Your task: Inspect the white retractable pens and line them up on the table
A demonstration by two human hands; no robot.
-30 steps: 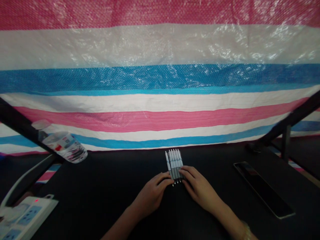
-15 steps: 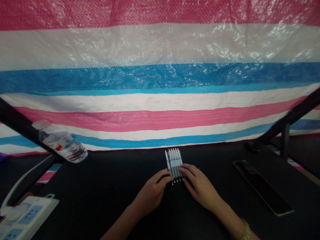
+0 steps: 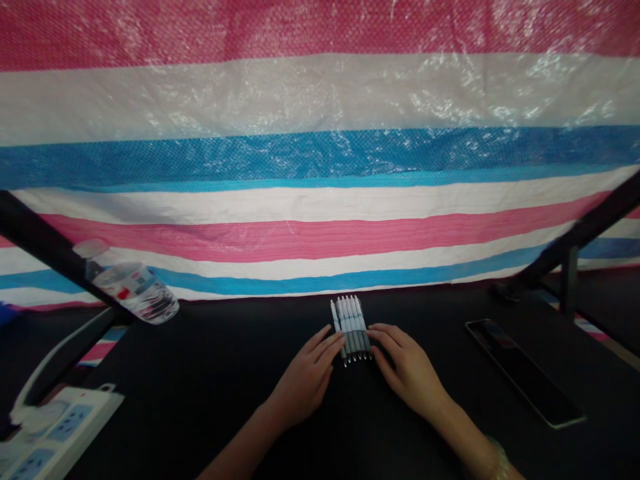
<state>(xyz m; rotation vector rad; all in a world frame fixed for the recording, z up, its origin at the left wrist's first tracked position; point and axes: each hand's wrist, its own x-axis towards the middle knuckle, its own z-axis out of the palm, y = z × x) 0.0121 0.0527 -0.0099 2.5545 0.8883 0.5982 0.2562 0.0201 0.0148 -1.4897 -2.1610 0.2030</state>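
Several white pens with grey grips (image 3: pixel 354 327) lie side by side on the black table (image 3: pixel 210 373), their metal tips toward me. The leftmost pen (image 3: pixel 336 321) sits slightly apart from the others and a little lower. My left hand (image 3: pixel 304 381) rests at the left of the row, fingers stretched out, the fingertips against that leftmost pen. On the other side, my right hand (image 3: pixel 409 368) has its fingertips at the right edge of the row, thumb apart from the fingers. Neither hand is wrapped round a pen.
A dark phone (image 3: pixel 525 373) lies at the right. At the far left, a clear plastic cup or bottle (image 3: pixel 143 293) leans by a black bar (image 3: pixel 45 247). A white power strip (image 3: pixel 60 430) with a cable is at the near left. A striped sheet (image 3: pixel 320 153) hangs behind the table.
My left fingers have straightened and shifted slightly up along the leftmost pen. My right fingers have drawn back a little to the right, uncovering more of the grips and tips, which now line up more evenly.
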